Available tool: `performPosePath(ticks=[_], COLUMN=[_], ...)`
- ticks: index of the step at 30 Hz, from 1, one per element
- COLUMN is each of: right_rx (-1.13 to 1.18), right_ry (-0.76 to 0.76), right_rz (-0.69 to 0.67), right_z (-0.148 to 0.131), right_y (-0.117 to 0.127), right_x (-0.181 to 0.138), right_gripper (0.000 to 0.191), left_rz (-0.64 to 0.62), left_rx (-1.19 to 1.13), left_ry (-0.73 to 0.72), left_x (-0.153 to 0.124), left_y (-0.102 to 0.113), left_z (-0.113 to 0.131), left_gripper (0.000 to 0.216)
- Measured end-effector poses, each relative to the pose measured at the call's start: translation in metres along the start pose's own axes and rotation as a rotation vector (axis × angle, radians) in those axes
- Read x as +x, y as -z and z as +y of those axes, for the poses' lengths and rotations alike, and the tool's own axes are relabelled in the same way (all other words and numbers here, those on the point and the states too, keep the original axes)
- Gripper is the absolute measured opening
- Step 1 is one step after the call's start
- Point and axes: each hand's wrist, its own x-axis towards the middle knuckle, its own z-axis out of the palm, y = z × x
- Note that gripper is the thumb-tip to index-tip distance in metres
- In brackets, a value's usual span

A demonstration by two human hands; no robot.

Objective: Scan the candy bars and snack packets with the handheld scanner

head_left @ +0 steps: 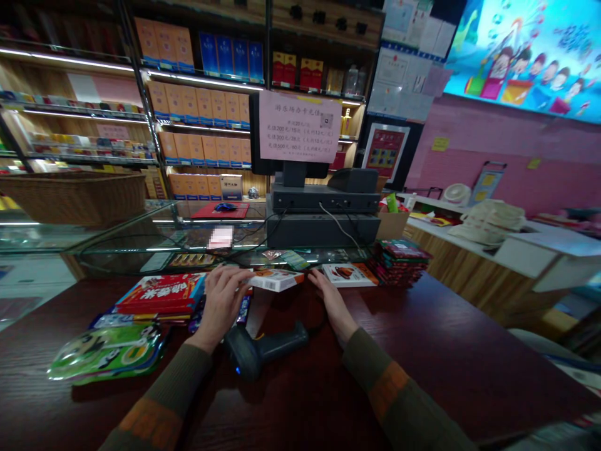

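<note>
My left hand (224,303) grips the left end of a small white and orange box (277,281), which is tilted above the dark wooden counter. Its barcode side faces me. Just right of the box, my right hand (332,300) has its fingers stretched out, with nothing in them; whether a fingertip touches the box I cannot tell. Another white and orange box (350,274) lies flat beyond that hand. Between my forearms lies a black barcode scanner (265,347) with a blue light. To the left are a red box (162,293) and a green panda-printed package (110,354).
A stack of dark red and green packets (401,263) stands at the right rear of the counter. Behind are a glass display case (141,235), a black cash register (323,228) and a screen with a pink sign (300,128). A wicker basket (75,197) sits far left.
</note>
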Motion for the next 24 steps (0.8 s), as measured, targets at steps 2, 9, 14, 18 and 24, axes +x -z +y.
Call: performPosePath(ticks=[2, 9, 14, 18, 24], right_rx=[0.006, 0.058, 0.089, 0.067, -0.071], right_ry=[0.006, -0.011, -0.004, 0.021, 0.117], right_rz=[-0.009, -0.051, -0.074, -0.093, -0.089], right_z=[-0.001, -0.005, -0.004, -0.007, -0.009], right_y=[-0.001, -0.006, -0.006, -0.008, -0.008], right_x=[0.000, -0.001, -0.001, -0.002, -0.004], right_gripper=[0.081, 0.073, 0.067, 0.064, 0.065], left_rz=[-0.012, 0.015, 0.092, 0.039, -0.025], left_rx=[-0.008, -0.026, 0.076, 0.092, 0.138], left_ry=[-0.012, -0.023, 0.052, 0.045, 0.050], left_x=[0.000, 0.001, 0.000, -0.002, -0.001], left_y=[0.000, 0.002, 0.004, 0.004, 0.005], left_z=[-0.001, -0.003, -0.011, -0.017, -0.016], left_gripper=[0.023, 0.022, 0.024, 0.028, 0.030])
